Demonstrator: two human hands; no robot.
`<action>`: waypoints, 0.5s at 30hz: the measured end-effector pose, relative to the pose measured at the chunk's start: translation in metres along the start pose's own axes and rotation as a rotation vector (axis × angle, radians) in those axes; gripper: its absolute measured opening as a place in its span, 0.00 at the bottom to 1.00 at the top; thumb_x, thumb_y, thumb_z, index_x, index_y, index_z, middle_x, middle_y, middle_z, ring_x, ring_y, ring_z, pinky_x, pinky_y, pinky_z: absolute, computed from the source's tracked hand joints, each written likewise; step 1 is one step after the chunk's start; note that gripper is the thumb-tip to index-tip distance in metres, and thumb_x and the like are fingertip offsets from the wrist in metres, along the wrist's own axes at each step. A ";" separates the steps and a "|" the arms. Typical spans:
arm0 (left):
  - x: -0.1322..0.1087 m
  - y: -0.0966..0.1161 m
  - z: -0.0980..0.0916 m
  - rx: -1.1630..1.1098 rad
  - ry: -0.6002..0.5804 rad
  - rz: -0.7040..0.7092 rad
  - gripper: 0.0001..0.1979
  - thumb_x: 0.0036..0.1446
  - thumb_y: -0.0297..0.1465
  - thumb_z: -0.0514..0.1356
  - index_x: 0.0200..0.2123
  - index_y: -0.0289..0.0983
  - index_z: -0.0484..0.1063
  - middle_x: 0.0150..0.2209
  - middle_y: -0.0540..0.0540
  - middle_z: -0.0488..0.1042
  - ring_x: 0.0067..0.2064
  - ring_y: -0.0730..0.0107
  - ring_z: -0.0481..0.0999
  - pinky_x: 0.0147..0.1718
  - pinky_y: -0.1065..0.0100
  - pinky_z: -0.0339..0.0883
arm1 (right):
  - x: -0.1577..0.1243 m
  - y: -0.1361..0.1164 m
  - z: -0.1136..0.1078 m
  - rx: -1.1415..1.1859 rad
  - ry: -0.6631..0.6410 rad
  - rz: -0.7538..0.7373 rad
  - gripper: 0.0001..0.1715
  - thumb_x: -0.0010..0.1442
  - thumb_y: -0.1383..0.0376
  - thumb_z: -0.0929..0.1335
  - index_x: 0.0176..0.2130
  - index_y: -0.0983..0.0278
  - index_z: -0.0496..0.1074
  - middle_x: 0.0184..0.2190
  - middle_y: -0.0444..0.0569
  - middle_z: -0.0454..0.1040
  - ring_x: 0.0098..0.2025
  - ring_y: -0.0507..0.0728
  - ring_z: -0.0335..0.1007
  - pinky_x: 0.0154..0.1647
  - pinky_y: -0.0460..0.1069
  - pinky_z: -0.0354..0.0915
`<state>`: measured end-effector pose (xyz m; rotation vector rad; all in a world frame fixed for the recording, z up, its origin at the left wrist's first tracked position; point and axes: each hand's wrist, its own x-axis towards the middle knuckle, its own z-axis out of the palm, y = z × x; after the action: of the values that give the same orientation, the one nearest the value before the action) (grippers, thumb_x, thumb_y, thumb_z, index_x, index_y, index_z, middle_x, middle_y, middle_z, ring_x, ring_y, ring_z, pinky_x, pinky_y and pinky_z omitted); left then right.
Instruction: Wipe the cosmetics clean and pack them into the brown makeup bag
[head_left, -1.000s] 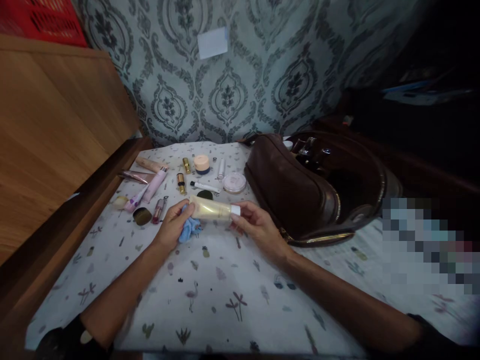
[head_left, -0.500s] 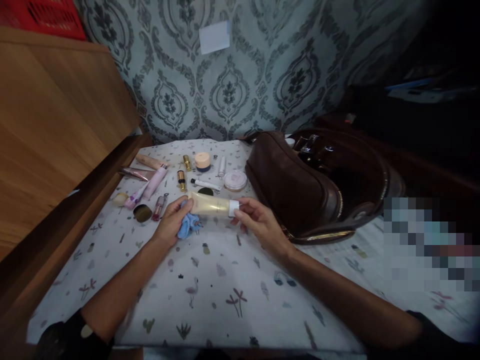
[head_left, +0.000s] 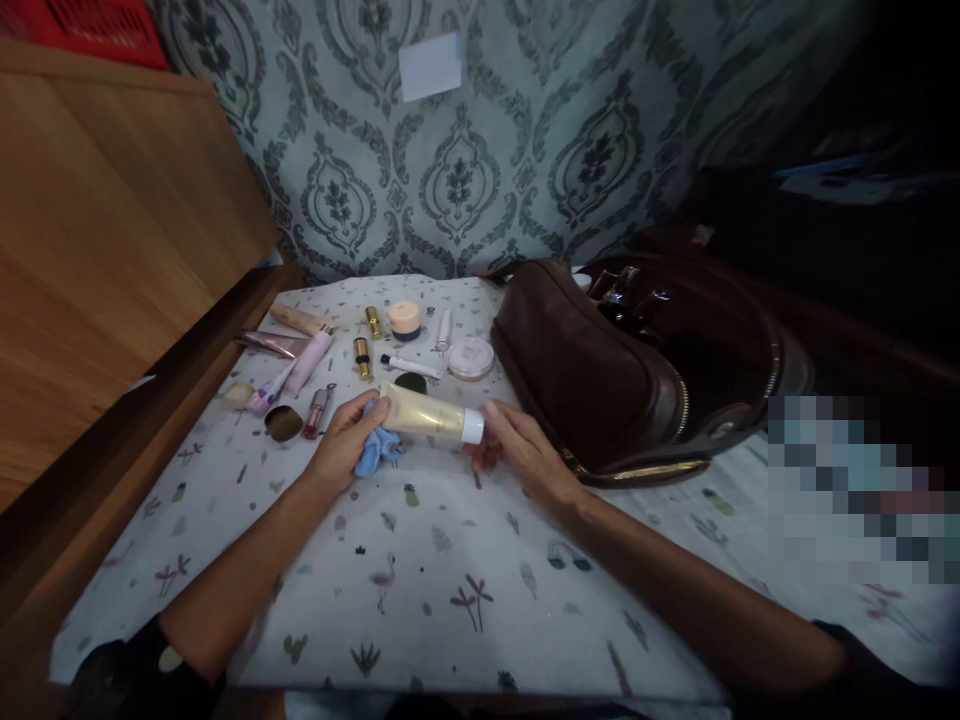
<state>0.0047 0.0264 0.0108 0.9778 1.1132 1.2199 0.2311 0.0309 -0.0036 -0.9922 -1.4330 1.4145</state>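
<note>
Clamped in left hand (head_left: 346, 437) with blue cloth (head_left: 376, 452), above worktop (head_left: 420, 640), in from near edge: yellow tube (head_left: 424, 413). Tilted lower at white cap (head_left: 473, 427) than before; no longer thumbed by right hand (head_left: 527, 452), parted beside it.

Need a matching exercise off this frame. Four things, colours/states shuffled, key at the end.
Things
1. Held tube
2. Cloth
3. Bag
4. Jar

Descriptions
A. Dark brown, open, to the right of the spread-out cosmetics
B. Peach upper part over a dark base
C. Pale yellow with a white cap
D. Blue, bunched up at the left hand

Pairs
1-C, 2-D, 3-A, 4-B
</note>
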 end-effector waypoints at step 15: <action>-0.007 0.002 -0.007 0.287 -0.074 0.216 0.19 0.57 0.48 0.63 0.27 0.38 0.68 0.16 0.58 0.64 0.11 0.82 0.56 0.08 0.78 0.47 | -0.003 -0.008 0.003 0.175 -0.029 0.165 0.28 0.55 0.43 0.70 0.25 0.63 0.65 0.16 0.41 0.66 0.14 0.47 0.57 0.13 0.44 0.50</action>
<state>-0.0025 0.0192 0.0124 1.3805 1.1676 1.2037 0.2290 0.0269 0.0041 -0.9992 -1.2459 1.6501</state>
